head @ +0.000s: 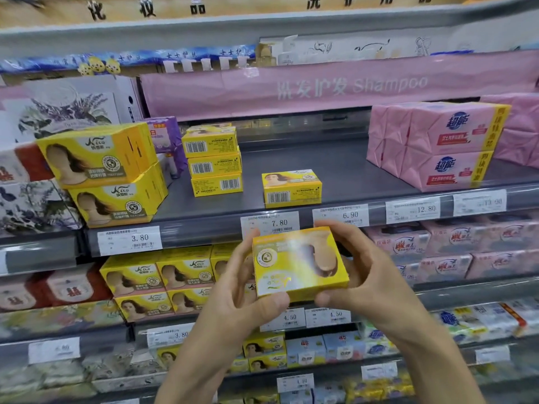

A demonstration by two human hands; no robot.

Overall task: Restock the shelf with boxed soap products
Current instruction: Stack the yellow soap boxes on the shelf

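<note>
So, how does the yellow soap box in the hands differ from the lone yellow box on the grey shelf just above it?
The held box is gripped by the left hand and right hand, clear of any shelf; the lone box rests untouched on the grey shelf. The held box shows its portrait face, print upside down; the lone box shows its barcode side, portrait on top. Both are yellow with a similar portrait design.

Bare shelf [344, 167] separates yellow box [291, 188] from pink packs [437, 147]
</note>
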